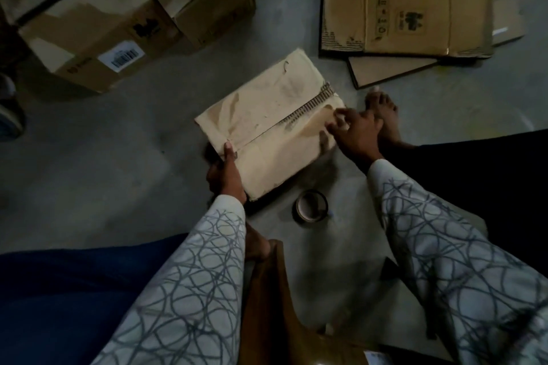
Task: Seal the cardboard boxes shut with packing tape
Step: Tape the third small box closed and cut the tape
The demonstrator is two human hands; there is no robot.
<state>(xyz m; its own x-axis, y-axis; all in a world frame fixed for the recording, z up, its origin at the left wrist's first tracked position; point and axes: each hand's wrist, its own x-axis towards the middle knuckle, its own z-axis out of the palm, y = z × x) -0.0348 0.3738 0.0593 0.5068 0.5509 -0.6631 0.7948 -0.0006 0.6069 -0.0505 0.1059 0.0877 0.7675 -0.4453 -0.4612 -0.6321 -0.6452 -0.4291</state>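
Patterned sleeves (192, 275) reach to the box (272, 127) on the floor (118, 157). Left hand (226, 170) grips its edge, thumb on top. Right hand (355, 133) presses spread fingers on it. Tape (312, 206) lies just beside.

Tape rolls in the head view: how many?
1. The tape roll lies flat on the floor, close to the small box's near edge. More could be hidden behind the larger boxes.

Both hands (226, 170) on small box (267, 127), tape roll (312, 205) beside
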